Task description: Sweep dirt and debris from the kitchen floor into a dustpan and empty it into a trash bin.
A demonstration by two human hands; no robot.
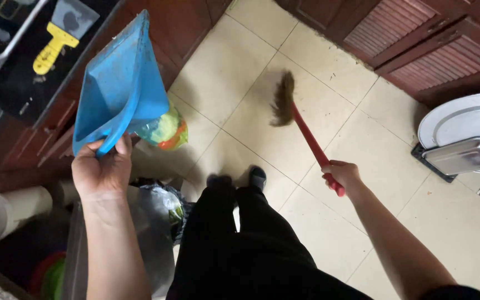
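Dustpan [119, 83], blue plastic, is raised at the left of the view with its mouth tilted up, the left hand [102, 169] clenched around its handle. Beneath it a tied bag [165, 130] of green and orange lies on the tiled floor [362, 183], beside dark wooden cabinets [179, 22]. The right hand [343, 175] grips the red handle of a broom [298, 122], whose brown bristles hang just over the tiles. A yellow-handled scraper [56, 39] lies on the table at upper left

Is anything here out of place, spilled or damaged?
Nothing is spilled or broken. Small dark specks dot the floor tiles. The left hand holds the blue dustpan raised and tilted, and the right hand holds the broom.
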